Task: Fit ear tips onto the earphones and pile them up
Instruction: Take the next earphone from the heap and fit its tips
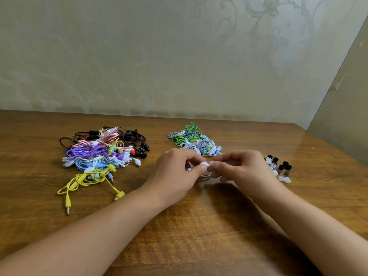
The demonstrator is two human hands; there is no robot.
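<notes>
Wooden worktop (199, 226) against a patterned wall, both hands meeting at its middle.

Nearest, the left hand (175, 170) pinches a white earphone (203, 164) and the right hand (241, 166) pinches a small white ear tip (211, 163) right against it, fingers curled on both. Toward the left edge lies a yellow earphone (87, 180), with a mixed pile of earphones (103, 150) behind it. Loose ear tips (278, 168) sit toward the right edge. Farther back, near the wall edge, rests a green and blue pile (194, 140).
</notes>
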